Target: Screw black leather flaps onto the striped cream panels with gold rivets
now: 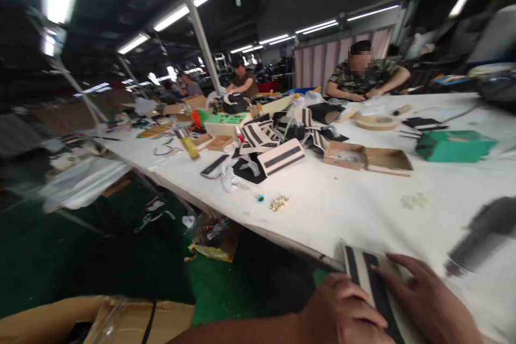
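My left hand [342,309] lies across the striped piece [364,271] at the counter's [318,217] near edge, its grip clamped or not I cannot tell, my right hand's [429,295] thumb and forefinger apart, the machine's [227,121] markings too small to read.

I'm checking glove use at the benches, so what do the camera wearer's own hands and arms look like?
Both the left hand and the right hand are bare, with no gloves. The left forearm shows no sleeve or wristband down to the picture's edge. Beyond the right wrist, the arm is out of frame; blur hides finer details.
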`<state>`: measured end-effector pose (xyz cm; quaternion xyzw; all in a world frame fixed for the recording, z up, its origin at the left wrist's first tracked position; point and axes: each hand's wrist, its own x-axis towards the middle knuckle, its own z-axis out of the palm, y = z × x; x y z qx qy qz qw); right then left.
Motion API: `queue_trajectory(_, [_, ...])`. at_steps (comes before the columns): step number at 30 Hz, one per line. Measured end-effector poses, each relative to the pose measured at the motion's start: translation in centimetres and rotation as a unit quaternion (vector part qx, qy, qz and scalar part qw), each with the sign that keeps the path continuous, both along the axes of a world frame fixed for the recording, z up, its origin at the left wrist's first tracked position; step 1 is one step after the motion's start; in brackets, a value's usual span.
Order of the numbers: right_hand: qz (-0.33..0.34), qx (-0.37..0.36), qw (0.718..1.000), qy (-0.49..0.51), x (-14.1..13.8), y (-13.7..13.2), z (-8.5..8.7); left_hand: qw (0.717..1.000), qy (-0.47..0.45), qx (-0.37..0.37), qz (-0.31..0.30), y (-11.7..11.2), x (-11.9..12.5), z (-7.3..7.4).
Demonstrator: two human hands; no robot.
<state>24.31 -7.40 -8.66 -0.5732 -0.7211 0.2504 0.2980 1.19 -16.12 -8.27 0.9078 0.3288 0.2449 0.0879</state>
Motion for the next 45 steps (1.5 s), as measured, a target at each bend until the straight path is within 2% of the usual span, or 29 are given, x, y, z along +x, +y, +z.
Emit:
queue_trajectory(1, [-0.025, -0.03, 0.999, -0.01, 0.1, -0.1, 0.8, 0.997, -0.071, 0.004, 0.009, 0.0, 0.6, 0.6])
queue_trajectory(3, [-0.064, -0.114, 0.991, 0.003, 0.1, -0.4, 2.5, 0.97, -0.236, -0.012, 0.06, -0.5, 1.1, 2.7])
queue_trajectory(5, [-0.083, -0.173, 0.98, 0.054, -0.2, -1.0, 4.3, 0.932, -0.331, -0.114, 0.092, -1.3, 0.4, 5.6])
queue_trajectory(7, [-0.056, -0.193, 0.971, 0.126, -0.7, -2.1, 6.0, 0.871, -0.415, -0.221, 0.141, -2.2, -0.6, 8.2])
queue_trajectory(9, [0.029, -0.199, 0.959, 0.202, -1.4, -3.4, 7.6, 0.783, -0.502, -0.312, 0.195, -2.8, -1.5, 9.9])
queue_trajectory(11, [0.128, -0.212, 0.928, 0.28, -2.6, -4.6, 9.0, 0.696, -0.572, -0.364, 0.237, -3.0, -2.2, 10.6])
queue_trajectory(12, [0.164, -0.219, 0.91, 0.312, -3.3, -5.1, 9.6, 0.663, -0.597, -0.377, 0.249, -3.0, -2.5, 10.7])
queue_trajectory(14, [0.183, -0.231, 0.893, 0.341, -5.1, -5.8, 10.5, 0.618, -0.626, -0.394, 0.267, -2.8, -3.0, 10.5])
queue_trajectory(16, [0.15, -0.243, 0.903, 0.322, -7.1, -6.1, 11.0, 0.599, -0.636, -0.403, 0.272, -2.5, -3.5, 10.2])
queue_trajectory(18, [0.113, -0.224, 0.925, 0.287, -8.8, -5.9, 11.1, 0.596, -0.647, -0.38, 0.286, -2.2, -4.2, 9.7])
queue_trajectory(20, [0.099, -0.158, 0.951, 0.247, -10.1, -5.7, 11.0, 0.604, -0.647, -0.319, 0.338, -2.1, -4.9, 9.0])
queue_trajectory(22, [0.107, -0.078, 0.97, 0.203, -11.1, -5.5, 10.8, 0.627, -0.622, -0.252, 0.394, -2.2, -5.5, 8.3])
queue_trajectory(24, [0.125, -0.035, 0.975, 0.182, -11.8, -5.5, 10.8, 0.645, -0.605, -0.22, 0.412, -2.4, -5.9, 7.8])
queue_trajectory(25, [0.139, -0.038, 0.972, 0.185, -12.0, -5.5, 10.8, 0.642, -0.617, -0.226, 0.397, -2.5, -6.1, 7.7])
queue_trajectory(27, [0.173, -0.104, 0.957, 0.207, -12.4, -5.4, 10.9, 0.602, -0.667, -0.293, 0.325, -2.4, -6.4, 7.6])
queue_trajectory(30, [0.205, -0.283, 0.902, 0.252, -12.7, -4.2, 10.9, 0.51, -0.717, -0.424, 0.214, -2.2, -7.3, 7.6])
queue_trajectory(32, [0.205, -0.346, 0.874, 0.272, -13.1, -2.2, 10.5, 0.479, -0.717, -0.46, 0.213, -2.3, -8.0, 7.3])
queue_trajectory(34, [0.193, -0.334, 0.882, 0.27, -14.2, 0.5, 9.6, 0.476, -0.705, -0.47, 0.235, -2.7, -8.7, 6.8])
queue_trajectory(36, [0.174, -0.286, 0.914, 0.23, -16.1, 3.7, 8.2, 0.473, -0.697, -0.48, 0.247, -3.2, -9.1, 6.4])
queue_trajectory(39, [0.165, -0.195, 0.961, 0.106, -20.0, 7.8, 6.0, 0.455, -0.702, -0.481, 0.265, -4.1, -9.1, 6.1])
queue_trajectory(42, [0.174, -0.119, 0.977, 0.026, -23.3, 10.1, 4.5, 0.436, -0.708, -0.477, 0.286, -4.6, -8.9, 5.9])
queue_trajectory(45, [0.181, -0.087, 0.979, -0.012, -25.1, 10.9, 4.2, 0.428, -0.704, -0.475, 0.309, -4.6, -8.8, 5.7])
